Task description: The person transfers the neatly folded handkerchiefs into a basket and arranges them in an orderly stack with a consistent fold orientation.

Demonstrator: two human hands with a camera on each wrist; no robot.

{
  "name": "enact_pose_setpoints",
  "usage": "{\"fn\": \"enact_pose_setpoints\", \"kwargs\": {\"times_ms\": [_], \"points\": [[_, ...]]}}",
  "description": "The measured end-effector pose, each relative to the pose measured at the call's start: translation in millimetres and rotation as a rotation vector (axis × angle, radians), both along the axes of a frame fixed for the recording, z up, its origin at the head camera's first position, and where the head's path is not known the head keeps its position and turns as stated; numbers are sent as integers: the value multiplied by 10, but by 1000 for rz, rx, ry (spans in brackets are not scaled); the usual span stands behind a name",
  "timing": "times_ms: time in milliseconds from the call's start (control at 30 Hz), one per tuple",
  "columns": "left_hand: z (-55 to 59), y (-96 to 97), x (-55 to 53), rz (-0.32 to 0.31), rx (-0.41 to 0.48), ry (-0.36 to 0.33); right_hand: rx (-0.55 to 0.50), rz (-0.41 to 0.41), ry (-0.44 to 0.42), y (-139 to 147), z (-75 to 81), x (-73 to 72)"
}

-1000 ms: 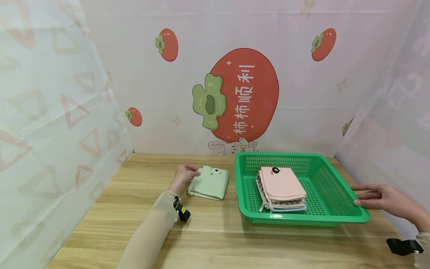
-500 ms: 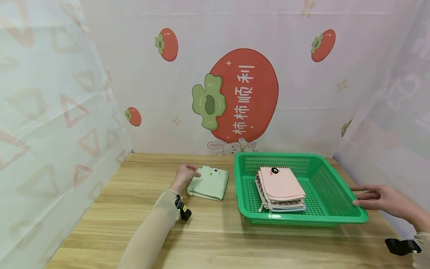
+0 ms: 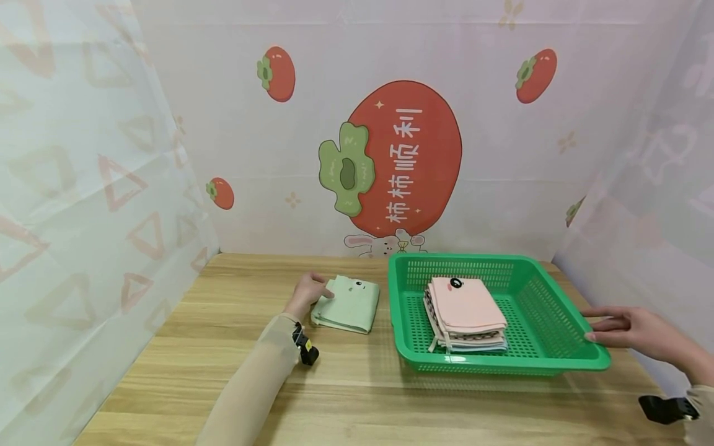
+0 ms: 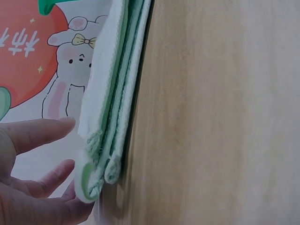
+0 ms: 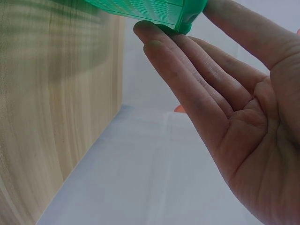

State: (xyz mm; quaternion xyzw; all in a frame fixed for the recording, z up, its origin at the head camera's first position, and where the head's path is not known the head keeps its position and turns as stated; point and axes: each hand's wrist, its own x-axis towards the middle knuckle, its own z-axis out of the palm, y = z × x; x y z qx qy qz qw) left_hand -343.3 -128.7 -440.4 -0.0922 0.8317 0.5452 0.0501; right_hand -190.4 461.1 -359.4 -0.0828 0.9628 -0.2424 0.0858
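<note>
A folded pale green towel (image 3: 348, 303) with a small embroidered face lies on the table. My left hand (image 3: 308, 293) is at its left edge, thumb tip over the top face. In the left wrist view the fingers (image 4: 54, 178) are loosely bent beside the towel's stacked layers (image 4: 110, 93) and its hanging loop (image 4: 86, 180). A green plastic basket (image 3: 480, 360) stands to the right, holding a stack of folded towels (image 3: 468, 303) with a pink one on top. My right hand (image 3: 636, 331) holds the basket's right rim, thumb on one side and straight fingers (image 5: 197, 89) beneath.
The wooden table (image 3: 346, 402) is bounded by a printed cloth backdrop (image 3: 491, 186) behind and white cloth walls on both sides. The basket's right corner reaches close to the table's right edge.
My left thumb has edged very slightly over the green towel. The towel, basket and right hand hold their places, apart from a slight shift of the whole view.
</note>
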Motion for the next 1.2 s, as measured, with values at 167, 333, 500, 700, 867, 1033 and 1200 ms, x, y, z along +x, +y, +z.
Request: {"fn": "enact_pose_setpoints", "kwargs": {"times_ms": [167, 333, 500, 700, 867, 1033, 1200], "points": [[-34, -17, -13, -3, -15, -15, -3, -1, 4, -8, 8, 0], [-42, -24, -13, 5, -18, -21, -13, -6, -17, -5, 8, 3], [-34, -25, 2, 9, -54, -19, -20, -8, -18, -6, 9, 6], [-2, -13, 36, -4, -95, -29, -19, -17, -21, -2, 7, 5], [-5, -1, 31, -5, -133, -37, -30, -12, -15, 1, -1, 7], [-14, 12, 4, -18, -137, -50, -30, -13, -8, -4, 0, 12], [-30, 12, -4, -29, -139, -63, -25, -14, -14, -12, 12, 15]]}}
